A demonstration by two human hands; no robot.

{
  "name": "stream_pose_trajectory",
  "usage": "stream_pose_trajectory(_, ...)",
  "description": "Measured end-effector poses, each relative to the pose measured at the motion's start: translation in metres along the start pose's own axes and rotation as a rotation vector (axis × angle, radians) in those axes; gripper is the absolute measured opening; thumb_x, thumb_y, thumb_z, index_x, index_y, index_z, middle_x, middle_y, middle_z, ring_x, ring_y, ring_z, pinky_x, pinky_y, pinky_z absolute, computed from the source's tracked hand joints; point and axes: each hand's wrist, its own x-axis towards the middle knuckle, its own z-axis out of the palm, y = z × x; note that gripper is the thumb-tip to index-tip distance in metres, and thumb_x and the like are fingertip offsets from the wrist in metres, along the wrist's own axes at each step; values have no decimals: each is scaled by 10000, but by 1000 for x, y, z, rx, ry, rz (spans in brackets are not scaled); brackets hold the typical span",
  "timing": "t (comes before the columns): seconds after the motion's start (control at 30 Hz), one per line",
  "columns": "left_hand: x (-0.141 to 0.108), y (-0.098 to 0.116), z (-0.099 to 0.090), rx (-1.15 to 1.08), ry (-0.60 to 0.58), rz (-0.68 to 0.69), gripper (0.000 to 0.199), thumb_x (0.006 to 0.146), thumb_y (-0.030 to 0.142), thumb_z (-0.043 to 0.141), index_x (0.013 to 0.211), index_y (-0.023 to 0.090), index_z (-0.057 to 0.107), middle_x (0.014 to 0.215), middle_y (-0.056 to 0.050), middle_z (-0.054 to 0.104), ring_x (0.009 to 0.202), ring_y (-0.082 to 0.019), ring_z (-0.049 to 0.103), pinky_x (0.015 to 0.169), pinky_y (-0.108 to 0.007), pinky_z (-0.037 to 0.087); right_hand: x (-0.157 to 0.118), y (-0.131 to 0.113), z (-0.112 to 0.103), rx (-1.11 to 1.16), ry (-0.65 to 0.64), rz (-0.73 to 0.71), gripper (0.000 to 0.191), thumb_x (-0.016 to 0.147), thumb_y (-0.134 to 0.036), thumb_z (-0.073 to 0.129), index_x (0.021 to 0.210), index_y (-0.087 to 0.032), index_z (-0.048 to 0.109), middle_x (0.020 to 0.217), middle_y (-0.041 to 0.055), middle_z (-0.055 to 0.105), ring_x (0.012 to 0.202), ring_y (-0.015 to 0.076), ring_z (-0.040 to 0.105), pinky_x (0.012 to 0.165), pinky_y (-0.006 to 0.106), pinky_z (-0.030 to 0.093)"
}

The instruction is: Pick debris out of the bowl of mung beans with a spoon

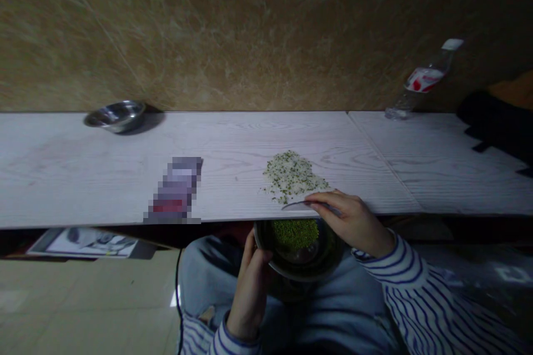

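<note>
My left hand (pixel 255 273) grips the left rim of a metal bowl (pixel 287 276), held over my lap just under the table's front edge. Green beans (pixel 295 233) lie in the bowl. In my right hand (pixel 350 216) is a thin metal utensil, seemingly a spoon (pixel 293 204), pinched by its handle; its tip is low over the table edge above the bowl. Just beyond the tip spreads a loose pile of white grains mixed with green beans (pixel 291 173) on the tabletop.
The white wood-grain table (pixel 233 138) meets a brown marbled wall. A second metal bowl (pixel 115 116) stands at the back left. A pixelated flat object (pixel 175 188) lies left of the pile. At the right are a clear plastic bottle (pixel 425 79) and a dark bundle (pixel 495 122).
</note>
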Motion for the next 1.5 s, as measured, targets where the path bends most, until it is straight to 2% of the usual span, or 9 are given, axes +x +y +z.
stream_pose_trajectory(0.23,-2,3,-3,-7,-14,-22,595,691,155,575,1275,255,523,1285,-52,604,1176,-266,533,894,-362,480,19,-1,14,20,29,48,236,878,-184,527,1047,-239,683,998,20,742,898,176,694,824,330,562)
stream_pose_trajectory(0.57,-2,3,-3,-15,-29,-22,581,708,162,572,1279,253,515,1278,-48,608,1196,-265,521,909,-353,468,34,13,5,-53,169,89,228,874,-201,529,1033,-223,691,974,36,745,885,196,697,797,326,560)
stream_pose_trajectory(0.67,0,0,-3,-12,6,-37,611,676,169,579,1277,259,516,1287,-52,603,1198,-277,517,885,-356,480,37,13,9,-100,154,62,237,881,-188,516,1038,-219,690,978,40,745,879,198,695,811,347,554)
stream_pose_trajectory(1.0,1,2,0,-9,40,-5,600,628,175,589,1222,254,556,1252,-45,624,1160,-279,542,837,-345,507,22,0,11,-101,86,-80,259,878,-136,500,1017,-231,696,963,28,748,877,176,691,820,351,548)
stream_pose_trajectory(1.13,-2,4,1,-14,-3,-25,604,668,156,583,1261,258,532,1283,-40,608,1181,-269,531,868,-339,495,14,-2,7,-82,77,-110,242,878,-115,511,1012,-219,684,945,25,747,864,170,686,820,343,537)
stream_pose_trajectory(1.27,-3,4,-1,-11,-62,-23,567,734,151,554,1289,260,506,1346,-33,563,1235,-238,486,932,-315,450,5,-4,2,-56,65,-109,234,884,-124,521,1028,-220,678,949,24,744,871,168,678,814,338,532)
stream_pose_trajectory(1.5,1,-1,0,0,-14,-11,616,676,162,569,1284,249,517,1281,-55,607,1170,-278,528,875,-363,480,-1,-3,-4,-63,90,-73,234,878,-131,524,1010,-229,689,922,25,746,847,175,683,787,322,536)
